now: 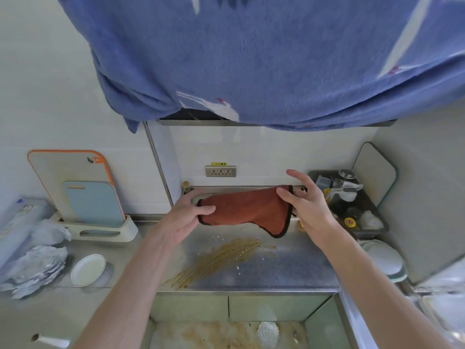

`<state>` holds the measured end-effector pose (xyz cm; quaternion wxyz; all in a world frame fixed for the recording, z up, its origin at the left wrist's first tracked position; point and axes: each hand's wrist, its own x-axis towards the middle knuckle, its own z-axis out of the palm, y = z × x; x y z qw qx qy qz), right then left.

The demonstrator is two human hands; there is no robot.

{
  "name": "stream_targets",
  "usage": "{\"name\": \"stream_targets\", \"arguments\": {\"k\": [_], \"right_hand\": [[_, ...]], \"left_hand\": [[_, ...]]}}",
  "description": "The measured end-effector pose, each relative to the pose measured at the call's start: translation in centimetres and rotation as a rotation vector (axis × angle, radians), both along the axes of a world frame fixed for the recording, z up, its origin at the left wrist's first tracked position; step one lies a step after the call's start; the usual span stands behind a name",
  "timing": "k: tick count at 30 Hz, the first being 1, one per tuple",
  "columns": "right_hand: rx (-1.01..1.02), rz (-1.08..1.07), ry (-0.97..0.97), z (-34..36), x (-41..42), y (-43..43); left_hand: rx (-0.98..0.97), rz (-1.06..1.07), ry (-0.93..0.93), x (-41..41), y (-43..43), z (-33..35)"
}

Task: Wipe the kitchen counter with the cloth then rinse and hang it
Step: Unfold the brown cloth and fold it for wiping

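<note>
A rust-red cloth (247, 210) with a dark hem is held up above the back of the steel counter (289, 270). My left hand (186, 217) pinches its left edge between thumb and fingers. My right hand (305, 205) pinches the upper right corner, the other fingers spread. The cloth sags between the two hands, one corner hanging down on the right. A bundle of dry noodles (221, 258) and scattered crumbs lie on the counter under the cloth.
Cutting boards in a rack (85, 197) stand at the left, with a small white plate (88, 269) and crumpled foil (32, 268). A tray of bottles and utensils (349, 200) and white bowls (385, 258) sit at the right. A blue towel (251, 59) hangs overhead. A wall socket (221, 171) is behind.
</note>
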<state>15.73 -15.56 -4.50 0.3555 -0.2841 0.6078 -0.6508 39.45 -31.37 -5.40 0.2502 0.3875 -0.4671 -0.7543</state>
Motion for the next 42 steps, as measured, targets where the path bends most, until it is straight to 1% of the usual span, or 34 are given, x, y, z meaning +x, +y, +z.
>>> {"name": "stream_targets", "arguments": {"k": [1, 3, 5, 8, 10, 12, 13, 14, 16, 17, 18, 19, 22, 23, 24, 28, 30, 33, 34, 35, 37, 38, 41, 42], "right_hand": [[-0.012, 0.020, -0.035, 0.1, -0.1, 0.0], [-0.016, 0.049, -0.027, 0.3, -0.4, 0.1], [0.012, 0.098, 0.041, 0.4, -0.7, 0.2], [0.076, 0.156, 0.149, 0.5, -1.1, 0.3], [0.131, 0.141, 0.287, 0.6, -1.3, 0.1], [0.199, 0.102, 0.456, 0.7, -1.4, -0.2], [0.230, 0.078, 0.527, 0.6, -1.6, -0.4], [0.260, 0.054, 0.581, 0.5, -1.7, -0.6], [0.303, 0.024, 0.628, 0.7, -1.9, -0.6], [0.305, 0.015, 0.630, 0.8, -1.9, -0.6], [0.291, 0.014, 0.601, 0.9, -2.0, -0.7], [0.258, 0.019, 0.525, 1.2, -1.9, -0.7], [0.133, 0.051, 0.111, 2.1, -1.5, -0.7], [0.117, 0.056, 0.022, 2.2, -1.6, -0.8], [0.113, 0.059, -0.014, 2.3, -1.6, -0.8], [0.133, -0.001, 0.066, 2.8, -1.3, -1.2], [0.160, -0.019, 0.165, 3.0, -1.2, -1.5], [0.288, -0.043, 0.590, 2.7, -1.6, -2.2], [0.313, -0.034, 0.693, 2.7, -1.7, -2.4], [0.327, -0.017, 0.747, 2.8, -1.7, -2.5], [0.334, 0.019, 0.749, 3.0, -1.6, -2.7], [0.328, 0.040, 0.699, 3.2, -1.6, -2.9], [0.292, 0.134, 0.460, 4.2, -1.2, -2.8], [0.295, 0.178, 0.430, 4.4, -1.3, -2.7]], "left_hand": [[-0.052, -0.006, -0.064, 0.0, 0.1, 0.1], [-0.189, 0.005, -0.231, 0.2, -0.2, -0.3], [-0.349, 0.034, -0.368, 0.3, -0.2, -0.1], [-0.581, 0.070, -0.469, 0.3, -0.3, 0.3], [-0.666, 0.080, -0.555, 0.4, -0.5, 0.5], [-0.647, 0.072, -0.594, 0.5, -0.8, 0.6], [-0.588, 0.074, -0.567, 0.5, -0.9, 0.7], [-0.489, 0.087, -0.500, 0.6, -1.2, 0.8], [-0.262, 0.098, -0.332, 0.8, -1.4, 1.0], [-0.190, 0.095, -0.276, 1.0, -1.5, 1.1], [-0.167, 0.090, -0.254, 1.1, -1.7, 1.2], [-0.168, 0.087, -0.254, 1.1, -1.9, 1.2], [-0.195, 0.114, -0.265, 1.3, -2.4, 1.5], [-0.206, 0.123, -0.276, 1.4, -2.5, 1.6], [-0.223, 0.132, -0.292, 1.4, -2.7, 1.8], [-0.367, 0.179, -0.404, 1.7, -3.1, 2.0], [-0.430, 0.195, -0.430, 1.7, -3.1, 2.0], [-0.555, 0.176, -0.500, 1.8, -3.1, 2.1], [-0.600, 0.157, -0.528, 1.8, -3.1, 2.1], [-0.646, 0.135, -0.549, 1.9, -3.1, 2.1], [-0.747, 0.089, -0.598, 2.0, -3.0, 2.0], [-0.790, 0.073, -0.638, 2.1, -3.0, 2.0], [-0.871, 0.070, -0.720, 2.2, -3.0, 1.9], [-0.895, 0.075, -0.733, 2.2, -3.0, 1.9]]}}
